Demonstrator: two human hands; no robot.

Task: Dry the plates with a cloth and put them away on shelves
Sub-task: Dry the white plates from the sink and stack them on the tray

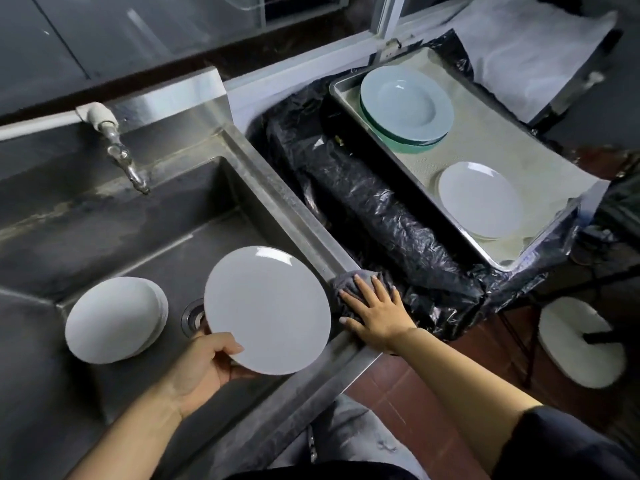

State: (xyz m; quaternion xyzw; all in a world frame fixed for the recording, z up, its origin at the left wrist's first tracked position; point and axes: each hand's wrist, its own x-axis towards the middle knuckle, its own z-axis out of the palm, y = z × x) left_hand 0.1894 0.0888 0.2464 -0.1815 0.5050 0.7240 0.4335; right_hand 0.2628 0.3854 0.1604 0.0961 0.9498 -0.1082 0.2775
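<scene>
fingers: left hand (204, 365) curled round a white plate (266, 310) over the sink (284, 199)
right hand (375, 308): fingers spread flat on the dark cloth (349, 284)

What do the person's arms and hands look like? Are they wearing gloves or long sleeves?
No gloves. Both the left hand and right hand are bare, and so are the forearms. A dark short sleeve shows on the right upper arm. I can see no rings, watch or bracelets.
</scene>
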